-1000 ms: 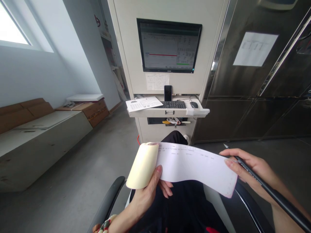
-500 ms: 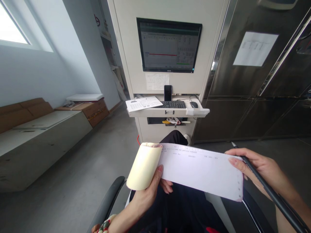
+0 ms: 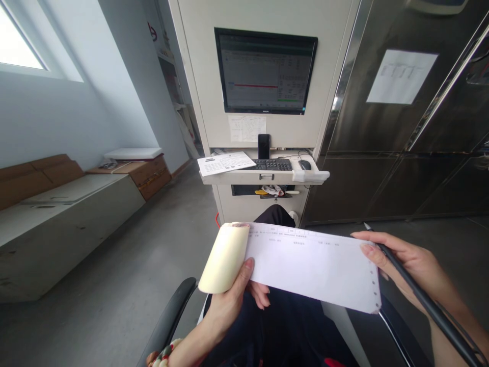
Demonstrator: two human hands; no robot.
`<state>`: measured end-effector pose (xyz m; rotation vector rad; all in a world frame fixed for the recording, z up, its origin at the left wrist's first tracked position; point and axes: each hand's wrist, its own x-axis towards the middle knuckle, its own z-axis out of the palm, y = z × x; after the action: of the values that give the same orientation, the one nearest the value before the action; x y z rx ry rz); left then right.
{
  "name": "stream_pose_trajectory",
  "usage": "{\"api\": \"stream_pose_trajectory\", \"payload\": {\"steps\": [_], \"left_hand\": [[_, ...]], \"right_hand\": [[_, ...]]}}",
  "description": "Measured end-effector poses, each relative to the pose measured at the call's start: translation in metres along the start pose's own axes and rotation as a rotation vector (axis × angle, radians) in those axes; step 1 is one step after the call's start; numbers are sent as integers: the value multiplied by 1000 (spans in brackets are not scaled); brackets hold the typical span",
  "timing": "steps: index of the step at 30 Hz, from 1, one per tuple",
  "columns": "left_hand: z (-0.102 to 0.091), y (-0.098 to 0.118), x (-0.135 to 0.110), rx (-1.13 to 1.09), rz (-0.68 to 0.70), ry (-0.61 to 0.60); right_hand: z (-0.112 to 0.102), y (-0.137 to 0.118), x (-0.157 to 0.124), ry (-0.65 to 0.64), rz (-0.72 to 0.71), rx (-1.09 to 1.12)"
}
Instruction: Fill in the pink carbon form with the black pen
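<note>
A long white paper form pad [image 3: 313, 270] with punched holes along its right end stretches between my hands above my lap. Its pale yellow sheets [image 3: 224, 260] are curled back at the left end. My left hand [image 3: 237, 288] is closed on that end, thumb on top and fingers beneath. The thumb and fingers of my right hand [image 3: 399, 257] pinch the upper right corner of the form. A long black pen [image 3: 424, 300] lies across my right hand, its tip pointing up and left past the forefinger. Faint printing runs along the form's top edge.
Ahead, a cabinet holds a monitor [image 3: 265, 71]. A pull-out shelf [image 3: 282, 177] carries a keyboard [image 3: 274, 164], mouse [image 3: 304, 164], phone [image 3: 264, 146] and printed sheet [image 3: 225, 163]. Chair armrests [image 3: 171, 316] flank my lap. Cardboard boxes [image 3: 151, 176] stand left, metal cabinets [image 3: 382, 188] right.
The form pad has shifted slightly left and up with my left hand, and its curled sheets look a little narrower. My right hand has barely moved and keeps the corner and the pen.
</note>
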<state>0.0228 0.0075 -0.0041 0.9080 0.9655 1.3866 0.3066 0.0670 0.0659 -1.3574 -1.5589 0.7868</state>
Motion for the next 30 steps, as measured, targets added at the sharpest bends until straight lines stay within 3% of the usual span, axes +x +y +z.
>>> {"api": "stream_pose_trajectory", "payload": {"steps": [6,14,18,24,26,30], "left_hand": [[3,7,-5,13,-11,28],[-1,7,-1,12,15,24],[-1,7,-1,11,22,29],[-3,6,0,6,29,24],[-3,7,0,17,41,19],[-1,6,-1,79,63,3]], "right_hand": [[-13,17,11,-78,-118,-146],[-6,11,9,-13,-92,14],[-6,10,6,116,-150,77],[4,5,-19,444,-299,-102],[16,-2,-31,426,-384,-1],[39,-15,-47,218,-523,9]]}}
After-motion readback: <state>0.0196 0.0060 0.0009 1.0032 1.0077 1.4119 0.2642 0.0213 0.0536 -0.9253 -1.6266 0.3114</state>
